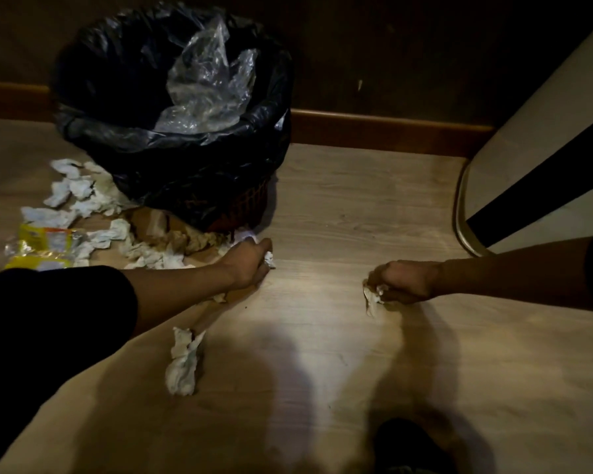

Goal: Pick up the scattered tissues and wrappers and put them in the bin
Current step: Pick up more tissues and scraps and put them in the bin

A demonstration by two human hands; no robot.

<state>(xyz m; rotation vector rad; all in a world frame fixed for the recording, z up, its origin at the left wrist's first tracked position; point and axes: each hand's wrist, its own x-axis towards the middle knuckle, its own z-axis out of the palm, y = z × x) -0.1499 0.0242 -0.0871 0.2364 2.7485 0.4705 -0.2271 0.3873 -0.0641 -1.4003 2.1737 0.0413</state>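
Note:
A bin (pixel 83 126) lined with a black bag stands at the back left, with clear plastic (pixel 208 80) inside it. My left hand (pixel 250 265) is low on the floor just in front of the bin, closed on a white tissue (pixel 269 260). Further right, my right hand (pixel 403 280) is a fist on another crumpled tissue (pixel 372 297) that touches the floor. One twisted tissue (pixel 184 362) lies loose under my left forearm. Several white tissues (pixel 79 191) and a yellow wrapper (pixel 42 246) are scattered left of the bin, with brown crumpled paper (pixel 185 239) at its base.
The floor is pale wood, with a brown skirting board (pixel 391 130) along a dark wall. A white and black rounded object (pixel 534 186) stands at the right. A dark shape (pixel 408 443), perhaps a foot, is at the bottom edge.

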